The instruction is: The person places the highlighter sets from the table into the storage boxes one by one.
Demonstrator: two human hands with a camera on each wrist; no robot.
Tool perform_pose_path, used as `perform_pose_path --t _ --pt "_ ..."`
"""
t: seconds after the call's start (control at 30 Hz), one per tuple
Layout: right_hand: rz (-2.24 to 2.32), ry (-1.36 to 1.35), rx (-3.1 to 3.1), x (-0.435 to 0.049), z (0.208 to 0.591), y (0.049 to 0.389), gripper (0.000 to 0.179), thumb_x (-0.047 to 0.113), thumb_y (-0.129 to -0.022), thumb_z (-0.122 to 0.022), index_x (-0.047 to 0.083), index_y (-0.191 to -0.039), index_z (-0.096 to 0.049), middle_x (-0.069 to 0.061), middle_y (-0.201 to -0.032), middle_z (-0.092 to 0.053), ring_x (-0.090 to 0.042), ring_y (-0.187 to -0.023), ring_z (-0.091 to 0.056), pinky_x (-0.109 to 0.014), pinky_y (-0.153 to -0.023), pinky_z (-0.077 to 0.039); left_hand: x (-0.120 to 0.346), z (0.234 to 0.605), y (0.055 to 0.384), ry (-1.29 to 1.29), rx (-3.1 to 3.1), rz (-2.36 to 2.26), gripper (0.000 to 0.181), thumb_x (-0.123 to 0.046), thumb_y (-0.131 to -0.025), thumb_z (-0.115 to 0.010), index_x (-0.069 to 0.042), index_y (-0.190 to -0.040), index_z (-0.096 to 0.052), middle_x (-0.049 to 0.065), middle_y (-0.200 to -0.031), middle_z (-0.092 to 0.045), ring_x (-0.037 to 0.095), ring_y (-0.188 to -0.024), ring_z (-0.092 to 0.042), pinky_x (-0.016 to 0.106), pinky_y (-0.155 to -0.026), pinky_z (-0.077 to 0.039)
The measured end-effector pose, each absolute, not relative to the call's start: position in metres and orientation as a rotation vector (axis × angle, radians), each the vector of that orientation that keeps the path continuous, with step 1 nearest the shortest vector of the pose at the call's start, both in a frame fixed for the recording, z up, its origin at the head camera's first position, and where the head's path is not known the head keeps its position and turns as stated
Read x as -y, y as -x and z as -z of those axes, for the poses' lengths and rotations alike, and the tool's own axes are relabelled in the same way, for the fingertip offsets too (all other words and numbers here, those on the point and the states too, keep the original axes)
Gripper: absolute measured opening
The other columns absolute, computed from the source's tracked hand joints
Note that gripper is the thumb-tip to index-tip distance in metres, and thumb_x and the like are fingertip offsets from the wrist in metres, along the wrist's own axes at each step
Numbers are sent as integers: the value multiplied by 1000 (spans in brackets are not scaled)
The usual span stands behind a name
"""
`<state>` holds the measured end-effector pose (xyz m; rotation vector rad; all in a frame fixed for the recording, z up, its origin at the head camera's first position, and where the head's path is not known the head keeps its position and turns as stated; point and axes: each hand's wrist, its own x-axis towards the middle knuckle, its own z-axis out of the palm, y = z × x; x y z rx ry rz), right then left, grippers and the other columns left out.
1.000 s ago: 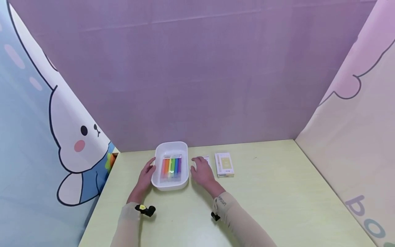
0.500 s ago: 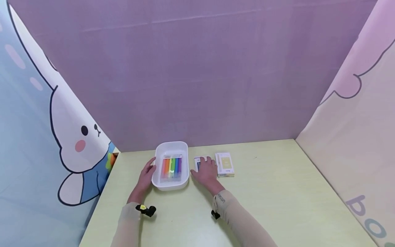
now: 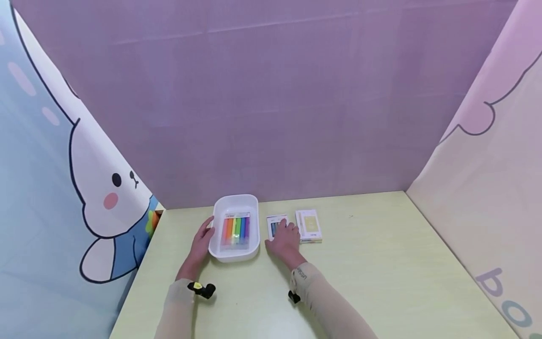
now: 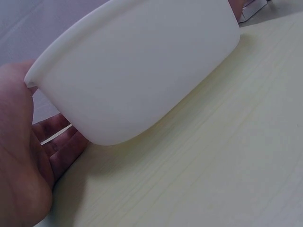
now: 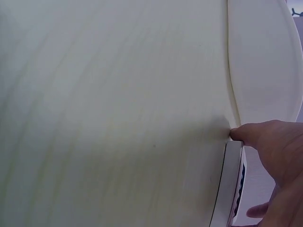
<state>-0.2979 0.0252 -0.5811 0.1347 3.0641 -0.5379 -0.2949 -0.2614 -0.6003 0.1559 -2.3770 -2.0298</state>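
A white plastic tub [image 3: 234,255] stands at the back of the table, left of centre. Inside it lies a clear pack of rainbow-coloured markers [image 3: 236,230]. My left hand [image 3: 200,243] holds the tub's left side; in the left wrist view the thumb is at the rim [image 4: 75,33], with fingers beside the lower wall. To the tub's right lies a small flat white box [image 3: 275,221] with dark sticks showing in its front. My right hand [image 3: 286,242] reaches over this box, fingers spread, partly covering it. In the right wrist view the thumb [image 5: 251,134] touches the box's corner.
A white box with a yellow panel [image 3: 310,224] lies just right of my right hand. The pale wooden table [image 3: 381,263] meets a purple cloth backdrop [image 3: 271,117]. Printed cloth panels flank it, the left one with a rabbit [image 3: 110,179].
My right hand has moved right and then slightly back over the small flat box, uncovering more of it. The left hand and the tub stay nearly where they were.
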Motion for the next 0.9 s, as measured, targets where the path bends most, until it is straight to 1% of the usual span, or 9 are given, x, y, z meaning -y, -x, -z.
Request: perform_pose_path --t 0.13,0.27,0.33,0.43,0.57,0.63,0.8,0.9 --pt "518 -133 -3068 -25 582 299 84 56 -76 -71 0 -130 -42 -24 -115 -48 -40 -110 -46 -50 -95 -41 261 602 297 -142 2352 2038 50 -35 -103 -46 -29 -151 -35 19 -128 -47 23 -102 -53 27 -81 -49" --pt "544 -118 -3079 -26 582 298 78 54 -75 -71 -1 -125 -48 -22 -111 -49 -38 -107 -46 -48 -92 -43 260 602 297 -156 2348 2043 49 -35 -103 -47 -30 -150 -36 17 -126 -48 22 -100 -54 27 -79 -49" --pt "568 -115 -3085 -27 582 297 77 54 -75 -71 -1 -124 -49 -21 -110 -49 -37 -106 -46 -47 -91 -43 259 602 296 -161 2349 2051 49 -36 -103 -47 -32 -150 -36 17 -127 -47 23 -100 -54 27 -80 -49" --pt "602 -117 -3093 -28 582 294 79 54 -75 -71 -2 -126 -49 -21 -110 -49 -36 -106 -46 -47 -90 -43 259 599 293 -158 2342 2088 50 -33 -104 -46 -30 -151 -34 18 -128 -47 24 -102 -53 27 -80 -49" --pt "619 -119 -3090 -29 581 294 80 54 -75 -71 -3 -128 -50 -21 -112 -48 -36 -108 -44 -46 -91 -43 259 600 293 -148 2324 2087 50 -30 -104 -46 -24 -152 -34 20 -127 -47 23 -99 -54 27 -78 -50" --pt "622 -112 -3097 -29 580 296 79 53 -74 -73 -3 -125 -51 -20 -110 -48 -36 -107 -44 -46 -91 -42 259 604 295 -154 2329 2058 50 -32 -104 -46 -26 -151 -35 18 -126 -47 22 -99 -54 27 -78 -50" --pt "601 -104 -3125 -30 576 298 76 53 -70 -77 -1 -118 -54 -18 -105 -48 -34 -105 -44 -45 -91 -41 258 603 294 -159 2350 2033 49 -37 -103 -45 -33 -151 -35 16 -128 -47 25 -104 -52 28 -82 -48" --pt "585 -120 -3114 -30 571 297 80 54 -67 -78 -1 -120 -53 -20 -106 -49 -36 -107 -44 -47 -93 -40 258 602 293 -153 2347 2035 49 -36 -104 -45 -30 -152 -34 18 -129 -46 25 -105 -52 27 -82 -48"
